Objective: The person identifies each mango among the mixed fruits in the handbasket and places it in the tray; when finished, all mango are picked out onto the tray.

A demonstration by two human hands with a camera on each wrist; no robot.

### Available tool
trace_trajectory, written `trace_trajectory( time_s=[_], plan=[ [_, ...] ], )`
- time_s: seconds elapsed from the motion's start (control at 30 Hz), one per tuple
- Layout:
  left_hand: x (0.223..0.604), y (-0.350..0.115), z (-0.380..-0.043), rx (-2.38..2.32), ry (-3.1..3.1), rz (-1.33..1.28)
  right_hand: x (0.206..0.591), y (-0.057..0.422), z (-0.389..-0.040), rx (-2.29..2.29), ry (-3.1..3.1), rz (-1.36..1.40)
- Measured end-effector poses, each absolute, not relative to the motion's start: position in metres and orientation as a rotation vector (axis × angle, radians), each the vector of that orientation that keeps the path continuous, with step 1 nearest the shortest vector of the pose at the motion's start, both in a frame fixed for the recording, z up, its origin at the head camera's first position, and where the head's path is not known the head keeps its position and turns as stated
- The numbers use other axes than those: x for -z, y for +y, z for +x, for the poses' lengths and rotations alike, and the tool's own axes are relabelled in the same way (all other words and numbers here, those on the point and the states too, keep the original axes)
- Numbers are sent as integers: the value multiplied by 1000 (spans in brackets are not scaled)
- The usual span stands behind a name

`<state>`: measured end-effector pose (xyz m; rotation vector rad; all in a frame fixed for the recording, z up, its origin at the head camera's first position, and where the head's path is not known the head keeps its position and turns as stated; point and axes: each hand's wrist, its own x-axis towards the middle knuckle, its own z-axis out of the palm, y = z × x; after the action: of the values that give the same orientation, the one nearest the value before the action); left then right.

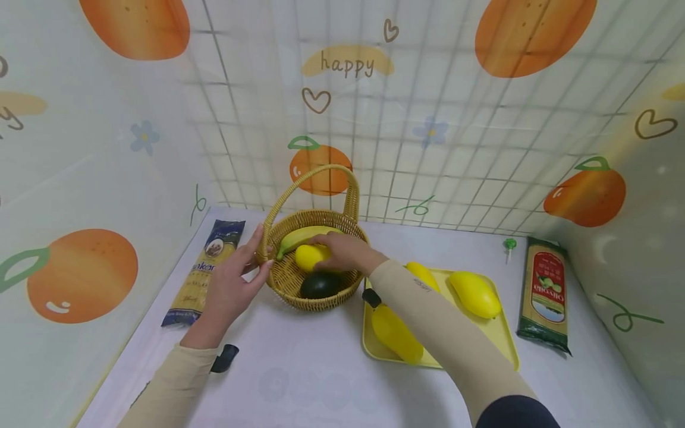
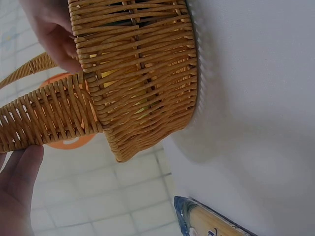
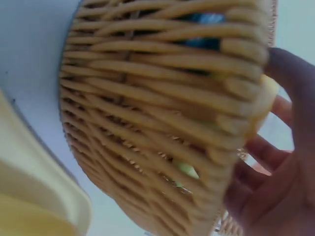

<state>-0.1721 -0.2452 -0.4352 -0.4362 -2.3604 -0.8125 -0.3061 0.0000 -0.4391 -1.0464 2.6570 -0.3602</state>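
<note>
A wicker basket (image 1: 316, 303) with a tall handle (image 1: 316, 172) stands on the white table. My left hand (image 1: 238, 279) holds the foot of the handle on the left side, fingers behind and thumb in front. Inside the basket, my right hand (image 1: 345, 249) grips a yellow lemon (image 1: 309, 258). A banana (image 1: 307, 235) lies behind the lemon, and a dark green avocado-like fruit (image 1: 321, 285) lies in front of it. From the right wrist, the woven side (image 3: 162, 98) hides most of the contents, while part of the lemon (image 3: 266, 101) shows between my fingers.
Right of the basket, a yellow tray (image 1: 374, 351) holds several yellow fruits (image 1: 475, 294), partly hidden by my right forearm. A pasta packet (image 1: 211, 267) lies at left. A green-and-red packet (image 1: 544, 297) and a green lollipop (image 1: 509, 244) lie at right.
</note>
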Motion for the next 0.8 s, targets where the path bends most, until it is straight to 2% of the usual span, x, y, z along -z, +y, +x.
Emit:
trace_trajectory(
  time_s=[0.47, 0.8],
  plan=[
    [434, -243, -172, 823, -2348, -448, 407, 44, -266, 570, 2796, -1015],
    [435, -244, -171, 827, -2355, -431, 395, 125, -223, 790, 2875, -874]
  ],
)
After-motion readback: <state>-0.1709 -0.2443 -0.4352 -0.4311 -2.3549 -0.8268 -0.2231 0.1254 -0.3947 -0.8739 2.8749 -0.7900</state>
